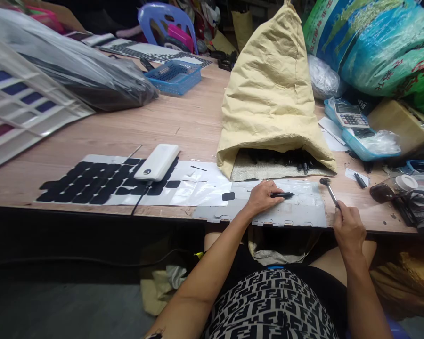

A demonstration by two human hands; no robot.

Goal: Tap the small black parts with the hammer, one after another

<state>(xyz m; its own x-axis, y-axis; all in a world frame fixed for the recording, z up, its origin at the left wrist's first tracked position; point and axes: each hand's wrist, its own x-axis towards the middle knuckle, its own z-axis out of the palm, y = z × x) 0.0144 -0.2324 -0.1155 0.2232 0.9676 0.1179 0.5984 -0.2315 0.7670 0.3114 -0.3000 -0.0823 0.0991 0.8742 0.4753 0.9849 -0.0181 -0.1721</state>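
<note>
My left hand (265,197) is closed on a slim black pen-like piece (285,194), held low over a clear plastic sheet (304,214) at the table's front edge. In my right hand (349,227) is a small hammer (328,185), gripped by its handle with the dark head pointing up and left. The hammer head is apart from the black piece. Just beyond my left hand, a beige woven sack (268,103) lies with its mouth towards me, several black pieces (302,165) showing inside. A single black sticker (228,196) is left of my left hand.
A white power bank (157,162) with a cable rests on a sheet of black stickers (81,183). Rightward are a jar (392,188) with a white lid and a blue tray (365,148) holding a calculator (351,116). A blue basket (175,76) stands farther back.
</note>
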